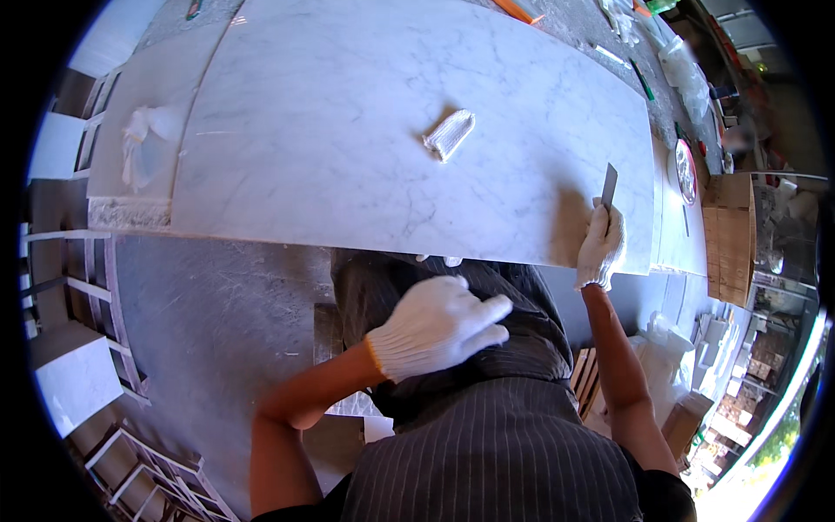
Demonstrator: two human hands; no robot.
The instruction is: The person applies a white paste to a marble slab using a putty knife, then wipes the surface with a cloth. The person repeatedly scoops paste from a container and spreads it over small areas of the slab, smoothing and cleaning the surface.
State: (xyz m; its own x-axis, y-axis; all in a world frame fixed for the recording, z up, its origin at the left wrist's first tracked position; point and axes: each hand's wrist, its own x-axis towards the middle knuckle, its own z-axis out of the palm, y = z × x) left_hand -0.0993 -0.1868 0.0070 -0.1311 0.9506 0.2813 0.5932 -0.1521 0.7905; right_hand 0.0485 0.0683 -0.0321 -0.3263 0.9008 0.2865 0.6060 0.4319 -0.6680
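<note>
A thin grey metal scraper blade (610,184) stands upright on the large white veined marble slab (348,130) near its right front corner, gripped from below by the right hand (600,246) in a white knit glove. The gloved left hand (439,324) hangs loosely open, holding nothing, off the slab's front edge over the person's dark striped apron (487,435). A crumpled clear plastic wrapper (449,134) lies mid-slab, well apart from both hands.
</note>
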